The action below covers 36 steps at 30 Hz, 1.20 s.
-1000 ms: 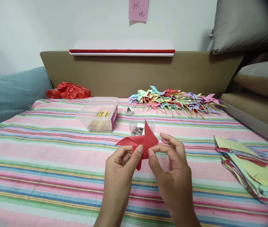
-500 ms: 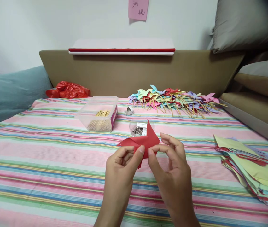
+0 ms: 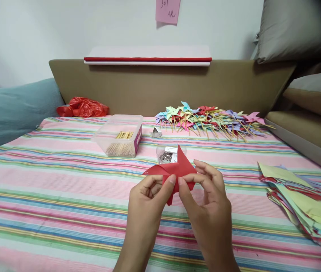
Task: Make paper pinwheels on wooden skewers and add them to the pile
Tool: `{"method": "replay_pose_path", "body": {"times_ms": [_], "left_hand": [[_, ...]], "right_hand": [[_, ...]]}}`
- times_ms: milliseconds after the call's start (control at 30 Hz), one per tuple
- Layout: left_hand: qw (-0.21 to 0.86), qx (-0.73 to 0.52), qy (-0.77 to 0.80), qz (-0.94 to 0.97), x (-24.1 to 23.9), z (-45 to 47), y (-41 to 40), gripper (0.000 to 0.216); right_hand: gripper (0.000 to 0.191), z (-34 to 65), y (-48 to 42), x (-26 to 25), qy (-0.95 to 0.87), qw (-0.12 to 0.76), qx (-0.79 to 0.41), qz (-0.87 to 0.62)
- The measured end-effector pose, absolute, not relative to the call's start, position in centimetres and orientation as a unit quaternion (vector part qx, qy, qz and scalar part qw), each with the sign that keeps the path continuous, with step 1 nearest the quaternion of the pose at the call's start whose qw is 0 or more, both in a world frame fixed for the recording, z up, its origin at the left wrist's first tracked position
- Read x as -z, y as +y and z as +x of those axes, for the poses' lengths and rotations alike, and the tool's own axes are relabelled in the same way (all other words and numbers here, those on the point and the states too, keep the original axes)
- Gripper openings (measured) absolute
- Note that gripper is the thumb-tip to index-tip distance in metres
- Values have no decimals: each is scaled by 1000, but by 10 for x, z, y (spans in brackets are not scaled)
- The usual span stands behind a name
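Both hands are pinching the same thing, a red paper pinwheel [image 3: 185, 166], held up above the striped cloth [image 3: 64, 211] roughly mid-view. Left hand [image 3: 149, 198] has its thumb on the front of the paper with fingers curled behind, right hand [image 3: 210, 198] has thumb and index finger on it just beside the other thumb, rest of the fingers loosely spread. Right behind the paper is a clear round tub [image 3: 159, 151] with small dark metal bits [image 3: 165, 156] and a white label in it, and the pinwheel blocks part of the view of it. Bit further back there's a little silvery-white folded piece [image 3: 156, 132], and left of that a clear plastic box [image 3: 99, 139] of wooden sticks [image 3: 122, 147]. Off to the right, well apart from the hands, a messy stack of coloured paper [image 3: 304, 196]. Along the back there's a big heap of finished-looking pinwheels on sticks [image 3: 211, 121] on the right and a crumpled red plastic bag [image 3: 85, 107] on the left, both in front of a brown panel [image 3: 149, 88].
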<state>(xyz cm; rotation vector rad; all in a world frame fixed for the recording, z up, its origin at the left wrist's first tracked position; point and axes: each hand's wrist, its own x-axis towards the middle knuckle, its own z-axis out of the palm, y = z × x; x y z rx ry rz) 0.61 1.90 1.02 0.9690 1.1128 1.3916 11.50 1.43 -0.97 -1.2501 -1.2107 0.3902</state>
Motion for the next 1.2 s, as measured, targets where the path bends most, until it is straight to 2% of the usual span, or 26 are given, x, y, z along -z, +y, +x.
{"method": "replay_pose_path", "body": {"times_ms": [1200], "left_hand": [[524,-577,475,408,-12,7,17,30]], "right_hand": [[8,107,12,13,-488,667,-197,-528]]}}
